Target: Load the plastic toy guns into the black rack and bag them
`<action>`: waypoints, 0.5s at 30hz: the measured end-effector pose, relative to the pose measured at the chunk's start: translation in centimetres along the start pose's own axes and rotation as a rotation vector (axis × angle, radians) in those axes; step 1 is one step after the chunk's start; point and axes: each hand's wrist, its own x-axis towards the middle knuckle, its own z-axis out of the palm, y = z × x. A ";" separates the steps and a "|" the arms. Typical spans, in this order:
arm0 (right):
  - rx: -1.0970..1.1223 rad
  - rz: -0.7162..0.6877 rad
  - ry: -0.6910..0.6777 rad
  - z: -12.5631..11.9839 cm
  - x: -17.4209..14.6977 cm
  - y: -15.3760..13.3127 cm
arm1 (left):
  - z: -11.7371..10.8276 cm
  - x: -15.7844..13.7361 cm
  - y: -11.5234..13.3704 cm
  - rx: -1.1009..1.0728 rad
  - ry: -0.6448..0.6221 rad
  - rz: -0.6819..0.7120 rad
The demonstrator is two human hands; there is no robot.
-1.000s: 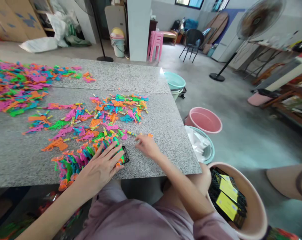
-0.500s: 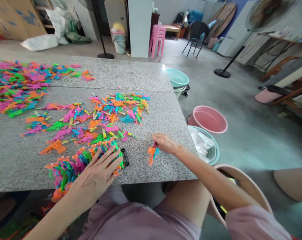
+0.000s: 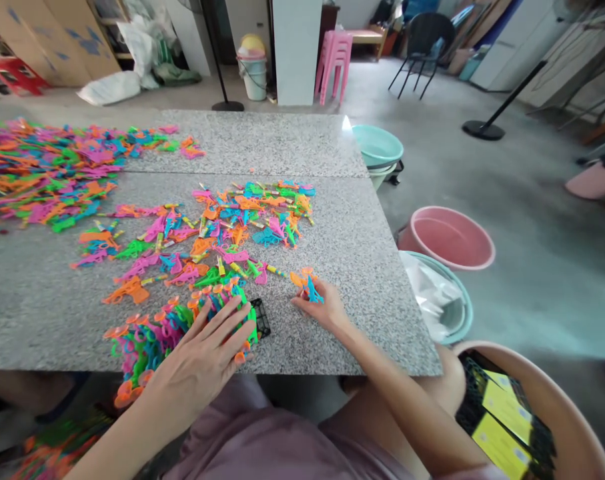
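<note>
My left hand point(image 3: 209, 337) lies with its fingers stretched out over the near end of a packed row of toy guns point(image 3: 165, 327) in many colours, with orange suction-cup tips along the row. Beyond my fingertips the end of a black plastic lattice rack point(image 3: 261, 318) sticks out from under the row. To the right, my right hand point(image 3: 329, 308) pinches a few small toy guns point(image 3: 312, 291), blue and orange, just above the granite table point(image 3: 332, 233). A loose spread of toy guns point(image 3: 232, 230), some with yellow-striped darts, lies beyond both hands.
A larger heap of toy guns point(image 3: 57, 167) covers the table's far left. Off the right edge stand a pink basin point(image 3: 452, 237), a teal basin point(image 3: 465, 313) with white plastic, and a big tub point(image 3: 567, 413) holding black racks and yellow cards. Pink stools point(image 3: 335, 60) stand behind.
My right hand has turned over, so the toy guns that hung below it now point up and away. My left hand keeps its place on the row. The view has shifted slightly.
</note>
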 end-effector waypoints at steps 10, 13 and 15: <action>-0.046 -0.127 -0.089 5.3 1.6 -2.5 | -0.1 -0.3 0.7 -0.130 -0.044 -0.115; -0.181 -0.193 -0.184 6.4 2.4 -3.3 | -0.3 -0.2 0.8 -0.122 -0.040 -0.113; -0.297 -0.212 -0.222 6.7 2.7 -4.0 | -0.4 -0.1 0.8 -0.119 -0.036 -0.107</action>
